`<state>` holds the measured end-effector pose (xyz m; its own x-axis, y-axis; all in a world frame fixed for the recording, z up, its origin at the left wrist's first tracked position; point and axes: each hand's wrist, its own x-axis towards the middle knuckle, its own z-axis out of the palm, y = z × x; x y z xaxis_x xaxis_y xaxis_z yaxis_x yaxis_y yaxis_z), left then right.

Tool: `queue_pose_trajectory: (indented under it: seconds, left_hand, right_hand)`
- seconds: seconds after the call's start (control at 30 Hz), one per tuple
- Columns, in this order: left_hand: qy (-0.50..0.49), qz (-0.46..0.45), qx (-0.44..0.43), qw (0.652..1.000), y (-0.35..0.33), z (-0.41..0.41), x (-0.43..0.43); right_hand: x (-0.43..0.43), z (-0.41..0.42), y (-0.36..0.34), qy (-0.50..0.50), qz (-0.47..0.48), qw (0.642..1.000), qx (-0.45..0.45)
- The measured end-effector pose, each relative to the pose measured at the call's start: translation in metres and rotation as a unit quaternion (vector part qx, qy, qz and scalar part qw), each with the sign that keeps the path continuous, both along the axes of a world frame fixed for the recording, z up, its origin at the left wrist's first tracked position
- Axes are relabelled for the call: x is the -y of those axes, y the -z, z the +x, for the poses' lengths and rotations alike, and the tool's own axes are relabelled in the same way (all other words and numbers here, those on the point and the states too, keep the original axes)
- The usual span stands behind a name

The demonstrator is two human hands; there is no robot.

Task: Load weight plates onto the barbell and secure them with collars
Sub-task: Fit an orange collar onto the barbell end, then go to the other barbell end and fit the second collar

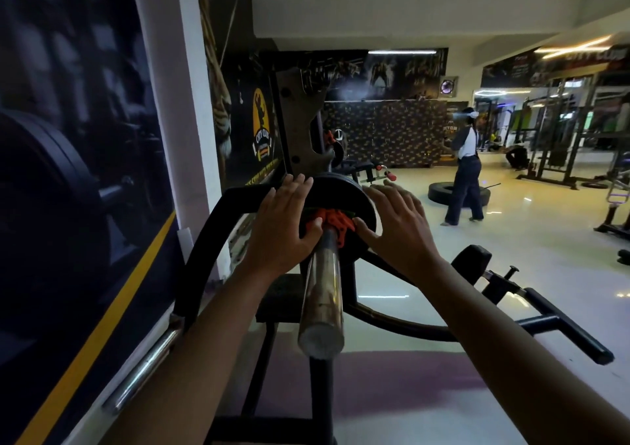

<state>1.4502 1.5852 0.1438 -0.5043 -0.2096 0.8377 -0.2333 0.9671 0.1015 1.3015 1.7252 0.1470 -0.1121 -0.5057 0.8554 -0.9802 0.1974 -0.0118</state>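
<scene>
A steel barbell sleeve [322,294] points straight toward me, its end cap low in the middle. A black weight plate [337,194] sits on it further along, with an orange collar [335,225] against the plate's face. My left hand [284,221] lies flat on the left side of the plate with straight fingers, its thumb touching the collar. My right hand [397,219] lies flat on the right side in the same way, thumb at the collar. The plate's sides are hidden under my palms.
The bar rests on a black rack frame [218,236] beside a poster wall [85,172] at my left. A black adjustment handle [531,305] juts out at right. A person [465,168] walks past a tyre [439,194] on the shiny floor; more racks [559,144] stand behind.
</scene>
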Motion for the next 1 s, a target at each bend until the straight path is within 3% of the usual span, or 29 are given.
queue_pose_trajectory:
  seconds: [0.47, 1.0]
  left_hand:
    - [0.124, -0.002, -0.025, 0.992, 0.023, 0.051, -0.126]
    - [0.222, 0.065, 0.093, 0.968, 0.133, -0.091, -0.314]
  right_hand:
    - [-0.139, 0.073, 0.031, 0.119, -0.016, 0.993, 0.012]
    - [-0.347, -0.018, 0.135, 0.248, 0.038, 0.966, 0.070]
